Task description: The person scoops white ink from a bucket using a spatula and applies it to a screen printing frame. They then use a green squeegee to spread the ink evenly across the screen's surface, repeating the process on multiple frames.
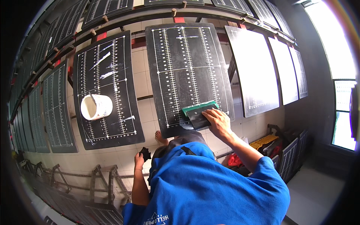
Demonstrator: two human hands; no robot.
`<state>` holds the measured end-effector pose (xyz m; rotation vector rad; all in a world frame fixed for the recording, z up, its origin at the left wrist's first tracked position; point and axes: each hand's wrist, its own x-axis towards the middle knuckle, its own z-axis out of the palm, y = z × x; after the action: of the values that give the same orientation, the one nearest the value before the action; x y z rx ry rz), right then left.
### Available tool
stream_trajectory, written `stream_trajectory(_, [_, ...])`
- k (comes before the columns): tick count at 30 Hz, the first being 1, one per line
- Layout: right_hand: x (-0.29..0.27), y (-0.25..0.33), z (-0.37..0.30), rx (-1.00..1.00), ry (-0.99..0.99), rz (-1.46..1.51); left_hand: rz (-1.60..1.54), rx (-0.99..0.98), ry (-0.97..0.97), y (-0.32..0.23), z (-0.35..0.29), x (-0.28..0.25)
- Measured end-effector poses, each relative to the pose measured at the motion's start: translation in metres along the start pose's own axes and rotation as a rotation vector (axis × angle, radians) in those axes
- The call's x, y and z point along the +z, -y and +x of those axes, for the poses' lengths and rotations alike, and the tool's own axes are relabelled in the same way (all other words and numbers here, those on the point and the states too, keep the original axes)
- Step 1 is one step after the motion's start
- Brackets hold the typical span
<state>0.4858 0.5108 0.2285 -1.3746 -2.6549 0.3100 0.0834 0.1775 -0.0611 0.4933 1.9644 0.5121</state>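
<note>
My right hand (pixel 218 123) grips a flat black piece (pixel 196 116) by its right side, fingers on top. It rests on the near end of a large black board (pixel 170 80) marked with white scales and lines. A green strip (pixel 199 107) shows along the far edge of the black piece; whether the two are joined, I cannot tell. Down at my side, my left hand (pixel 138 161) is closed around a crumpled black cloth (pixel 145 153). On the board (pixel 129 140) to the left, a white bucket (pixel 104 107) stands with a dark handle sticking out of it.
More marked boards (pixel 60 108) line up on the left, and glare whitens the boards (pixel 255 71) on the right. A dark metal rail (pixel 142 17) with short pegs runs behind. Low metal frames (pixel 99 183) stand behind me on the left; a yellow tray (pixel 264 142) lies at right.
</note>
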Motion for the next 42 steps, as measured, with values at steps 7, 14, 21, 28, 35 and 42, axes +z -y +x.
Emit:
stream_trajectory(7, [-0.007, -0.084, 0.171, 0.036, -0.217, -0.065, -0.227, -0.158, 0.021, -0.028, -0.032, -0.013])
stream_trajectory(14, [0.005, -0.126, 0.381, -0.078, -0.336, -0.119, -0.202, -0.174, -0.135, 0.042, -0.087, -0.03])
stream_trajectory(21, [0.015, -0.113, 0.389, 0.016, -0.274, -0.16, -0.347, -0.326, -0.067, 0.068, -0.109, -0.013])
stream_trajectory(28, [0.003, -0.04, 0.163, -0.04, -0.138, -0.028, -0.185, -0.028, -0.113, 0.035, -0.046, 0.013])
stream_trajectory(35, [-0.017, -0.051, 0.24, 0.005, -0.061, -0.098, -0.323, -0.045, -0.085, -0.019, -0.033, 0.027])
stream_trajectory(42, [0.017, -0.054, 0.4, -0.035, -0.154, -0.217, -0.23, -0.211, -0.016, -0.054, -0.058, -0.01])
